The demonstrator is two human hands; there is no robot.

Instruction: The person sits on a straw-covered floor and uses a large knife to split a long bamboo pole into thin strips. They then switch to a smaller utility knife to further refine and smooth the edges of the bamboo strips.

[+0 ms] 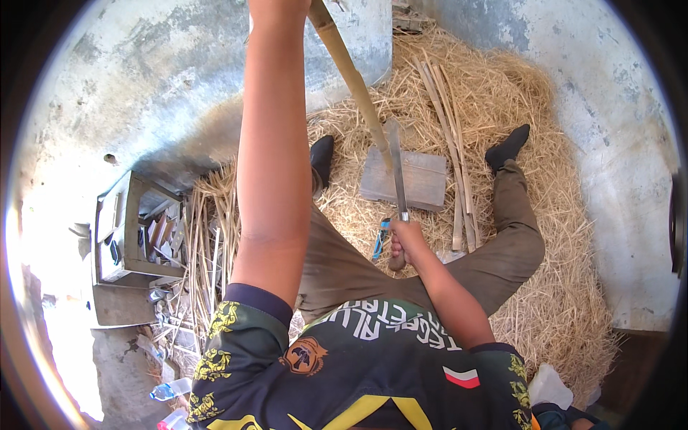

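My right hand [406,242] is wrapped round the handle of a long knife [399,172], its blade pointing away from me. Against the blade's left side leans a bamboo pole [351,75], its lower end at a flat wooden block [423,179] between my legs. The pole rises past the top edge of the head view. My left arm is stretched up beside it, and only the base of my left hand [278,8] shows, close to the pole; its fingers are out of sight. A blue cutter [380,239] lies just left of my right hand.
Straw [516,93] covers the floor around my legs. Long split bamboo strips [451,143] lie right of the block, with more thin strips [215,229] at the left. A wooden cabinet [136,269] with scraps stands farther left, above a plastic bottle [170,390]. Walls [616,179] rise on both sides.
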